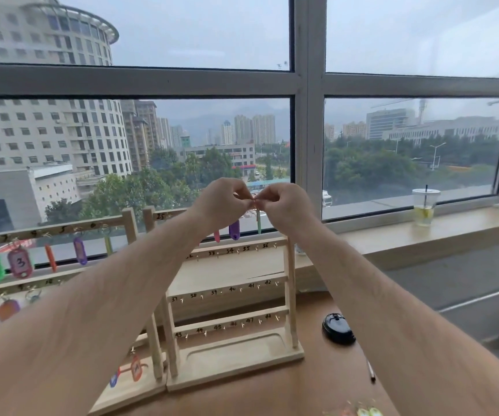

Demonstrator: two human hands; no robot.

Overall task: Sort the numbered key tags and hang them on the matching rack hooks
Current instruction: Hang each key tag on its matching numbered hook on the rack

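Coloured tags hang on the left rack [47, 232]. Above the right rack [290, 289], past a purple tag [234, 230], the left hand [221, 202] and right hand [284, 205] meet fingertip to fingertip. Both pinch the top of a pale green tag [259, 222], which hangs straight down below the grip. Its hook is hidden. A black disc [337, 328] and a cup [424, 207] sit well to the right.

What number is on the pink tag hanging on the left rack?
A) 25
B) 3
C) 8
B: the pink tag hanging on the left rack has a big handwritten 3 on its label.
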